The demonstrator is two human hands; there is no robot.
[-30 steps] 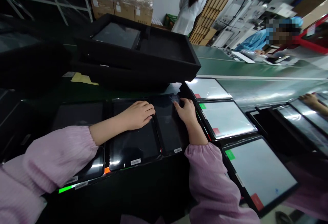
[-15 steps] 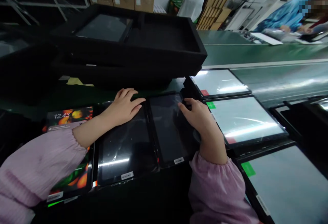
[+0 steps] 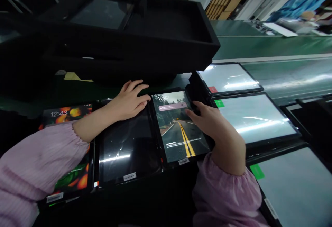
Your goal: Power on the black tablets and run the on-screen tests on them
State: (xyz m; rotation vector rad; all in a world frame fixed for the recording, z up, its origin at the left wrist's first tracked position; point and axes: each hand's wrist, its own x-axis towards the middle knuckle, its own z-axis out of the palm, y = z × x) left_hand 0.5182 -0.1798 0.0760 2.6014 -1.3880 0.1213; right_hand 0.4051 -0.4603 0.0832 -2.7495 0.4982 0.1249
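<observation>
My right hand (image 3: 204,118) holds the right edge of a tablet (image 3: 178,144), thumb over the screen and fingers at its side, partly hidden. That screen is lit, showing a road wallpaper and the time 12:42. Over the upper part of a dark-screened tablet (image 3: 129,151), my left hand (image 3: 132,101) lies with fingers spread, its tips close to the lit tablet's upper left corner. Whether it presses on anything I cannot tell. Under my left forearm, a third tablet (image 3: 70,182) shows a fruit wallpaper and 12:43.
Pale-screened tablets (image 3: 255,118) with coloured stickers lie at the right. Behind my hands stands a black foam tray (image 3: 166,35) with a tablet in its left compartment. A green work surface (image 3: 259,47) runs behind. A person in blue (image 3: 303,2) is at the far right.
The screen of the tablet at my right hand has gone from dark to lit. The view has shifted slightly; both hands stay at about the same places on the tablets.
</observation>
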